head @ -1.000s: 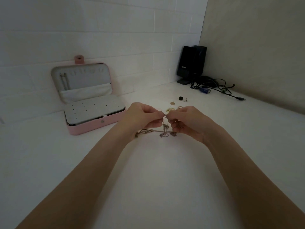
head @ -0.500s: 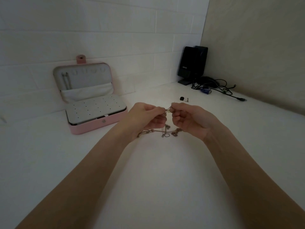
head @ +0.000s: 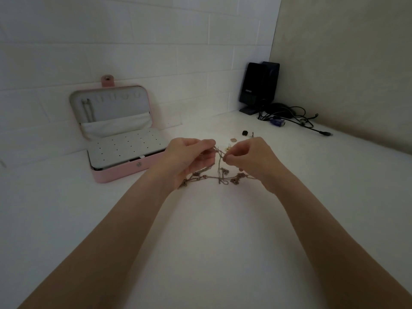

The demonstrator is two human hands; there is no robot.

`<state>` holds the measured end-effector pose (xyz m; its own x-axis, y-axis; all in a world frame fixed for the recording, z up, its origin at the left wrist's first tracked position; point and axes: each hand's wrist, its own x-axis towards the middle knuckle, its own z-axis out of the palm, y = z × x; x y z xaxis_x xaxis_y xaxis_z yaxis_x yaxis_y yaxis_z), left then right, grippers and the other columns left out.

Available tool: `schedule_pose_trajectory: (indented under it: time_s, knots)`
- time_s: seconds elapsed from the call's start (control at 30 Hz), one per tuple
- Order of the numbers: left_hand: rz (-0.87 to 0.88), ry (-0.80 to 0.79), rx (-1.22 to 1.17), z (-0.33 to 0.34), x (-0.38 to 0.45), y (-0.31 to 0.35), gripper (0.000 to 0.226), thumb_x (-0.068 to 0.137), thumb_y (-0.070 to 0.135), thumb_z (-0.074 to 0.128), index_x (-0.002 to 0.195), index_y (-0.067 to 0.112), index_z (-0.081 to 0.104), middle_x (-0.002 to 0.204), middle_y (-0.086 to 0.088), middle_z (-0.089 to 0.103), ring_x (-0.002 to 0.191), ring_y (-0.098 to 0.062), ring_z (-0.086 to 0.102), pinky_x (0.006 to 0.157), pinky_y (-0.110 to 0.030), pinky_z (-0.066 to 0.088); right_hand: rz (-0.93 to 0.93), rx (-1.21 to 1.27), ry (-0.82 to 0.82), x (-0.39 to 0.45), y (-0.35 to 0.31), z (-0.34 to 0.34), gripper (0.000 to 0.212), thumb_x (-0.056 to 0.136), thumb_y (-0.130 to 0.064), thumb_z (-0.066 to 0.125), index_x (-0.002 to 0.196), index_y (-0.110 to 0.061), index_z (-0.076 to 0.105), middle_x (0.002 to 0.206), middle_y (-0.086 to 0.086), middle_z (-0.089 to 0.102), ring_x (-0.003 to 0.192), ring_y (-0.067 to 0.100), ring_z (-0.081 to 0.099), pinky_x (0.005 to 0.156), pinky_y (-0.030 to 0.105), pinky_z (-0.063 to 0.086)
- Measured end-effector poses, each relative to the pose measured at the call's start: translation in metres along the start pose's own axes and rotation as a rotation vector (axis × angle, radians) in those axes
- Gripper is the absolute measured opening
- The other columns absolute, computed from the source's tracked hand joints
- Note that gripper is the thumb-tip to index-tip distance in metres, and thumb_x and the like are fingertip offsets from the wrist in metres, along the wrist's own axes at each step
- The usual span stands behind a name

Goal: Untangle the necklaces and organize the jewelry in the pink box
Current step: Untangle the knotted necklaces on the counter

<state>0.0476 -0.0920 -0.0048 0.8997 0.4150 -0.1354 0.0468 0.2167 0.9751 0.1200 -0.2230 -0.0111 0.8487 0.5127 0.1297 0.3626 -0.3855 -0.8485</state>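
Head view, left hand (head: 189, 159): raised, fingertips pinching tangled necklaces (head: 219, 175)
Right hand (head: 252, 159): raised, pinching the same chains
Pink box (head: 124, 139): open, one chain (head: 87, 109) hanging in lid

The left hand (head: 189, 159) hides part of the tangled necklaces (head: 219, 175); the small pieces (head: 233, 140) beyond on the worktop (head: 211, 230) are too tiny to identify.

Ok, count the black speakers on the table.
2: front speaker stands in the far right corner by the wall; rear speaker sits right behind it, partly hidden. No others show.
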Motion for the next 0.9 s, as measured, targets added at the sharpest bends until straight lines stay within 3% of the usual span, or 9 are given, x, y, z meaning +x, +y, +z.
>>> schedule_pose_trajectory:
  time_s: [0.1, 0.27, 0.47, 0.9]
  knots:
    - [-0.003, 0.021, -0.092, -0.0044, 0.0013, 0.001, 0.012, 0.085, 0.007, 0.065, 0.076, 0.0, 0.061, 0.066, -0.005, 0.062, 0.055, -0.01, 0.06, 0.055, -0.015, 0.054, 0.043, 0.238, -0.033, -0.0001, -0.0006, -0.0049, 0.01, 0.082, -0.005, 0.061, 0.074, -0.005, 0.067, 0.069, 0.003, 0.056, 0.06, 0.011, 0.048, 0.06, 0.022, 0.043]
    - [-0.01, 0.035, -0.257, -0.002, 0.0003, 0.0032, 0.018, 0.086, 0.004, 0.061, 0.069, 0.001, 0.057, 0.075, -0.01, 0.065, 0.064, -0.016, 0.067, 0.064, -0.02, 0.057, 0.128, 0.569, -0.149, 0.0003, -0.0013, -0.0064, 0.019, 0.083, -0.002, 0.058, 0.066, -0.005, 0.065, 0.069, 0.004, 0.055, 0.06, 0.011, 0.049, 0.062, 0.024, 0.043]
    - [-0.004, 0.028, -0.359, 0.0008, -0.0004, 0.0054, 0.018, 0.088, 0.004, 0.057, 0.07, 0.001, 0.055, 0.067, -0.01, 0.064, 0.059, -0.016, 0.067, 0.06, -0.019, 0.056, 0.088, 0.549, -0.201, 0.0015, 0.0009, -0.0046, 0.015, 0.082, -0.005, 0.064, 0.067, -0.008, 0.066, 0.068, 0.003, 0.054, 0.061, 0.01, 0.05, 0.062, 0.022, 0.044]
    - [-0.042, 0.067, -0.286, 0.0015, 0.0013, 0.0025, 0.017, 0.09, 0.007, 0.057, 0.075, 0.002, 0.053, 0.071, -0.011, 0.063, 0.051, -0.012, 0.064, 0.05, -0.017, 0.053, 0.103, 0.555, -0.199, 0.0027, 0.0026, -0.0018, 0.014, 0.082, -0.001, 0.063, 0.069, -0.006, 0.061, 0.065, 0.003, 0.052, 0.058, 0.01, 0.049, 0.059, 0.02, 0.046]
